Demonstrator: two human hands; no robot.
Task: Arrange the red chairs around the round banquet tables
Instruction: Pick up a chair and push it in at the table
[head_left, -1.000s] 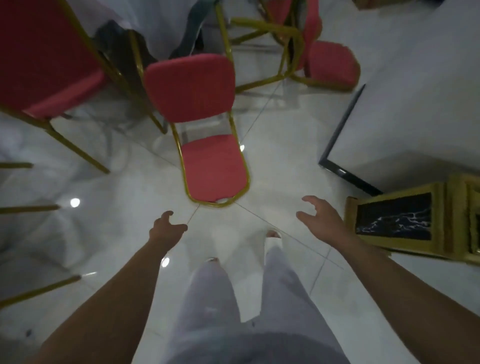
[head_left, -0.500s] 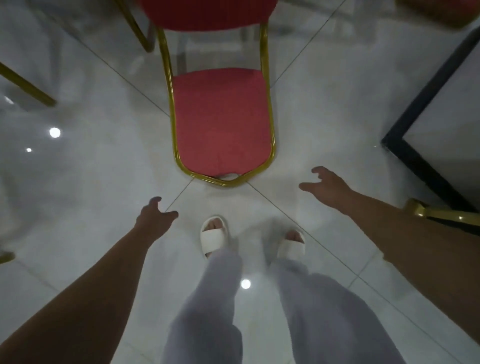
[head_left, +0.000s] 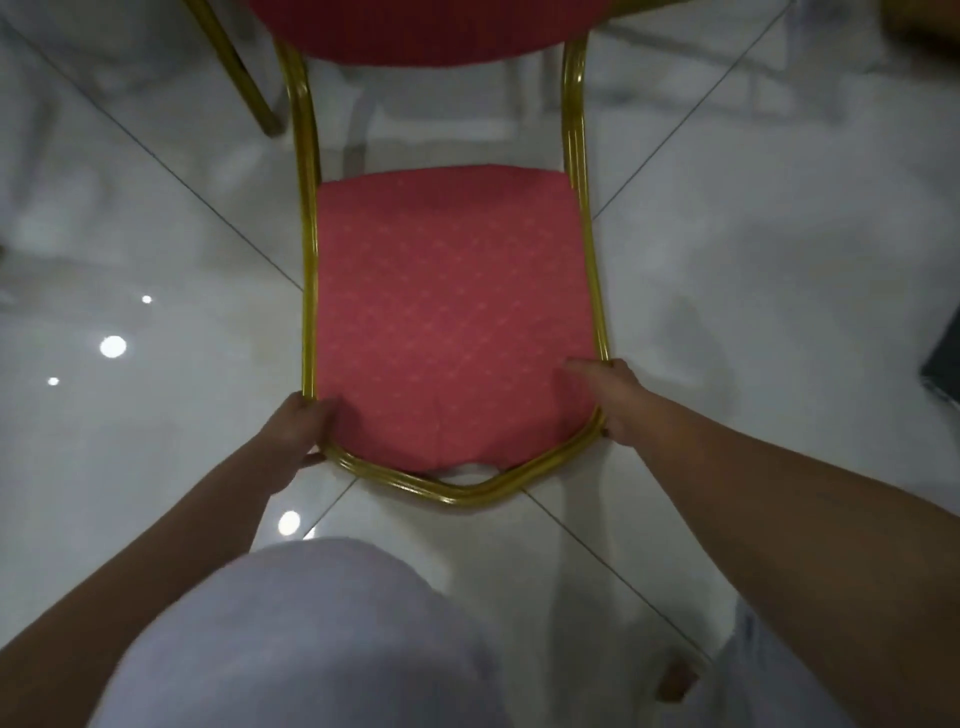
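Observation:
A red chair (head_left: 447, 317) with a gold metal frame stands right in front of me on the white tiled floor, its padded seat facing up and its red backrest cut off by the top edge. My left hand (head_left: 296, 441) grips the frame at the seat's front left corner. My right hand (head_left: 608, 400) grips the front right corner, thumb lying on the cushion. No banquet table is in view.
The gold leg of another chair (head_left: 244, 78) slants down at the upper left. A dark object (head_left: 943, 364) shows at the right edge. My knees in light trousers (head_left: 311, 639) fill the bottom. Glossy floor tiles (head_left: 753, 260) surround the chair.
I have bent down and moved closer to the chair. Both hands, open and apart before, have reached forward and closed on the seat's front corners.

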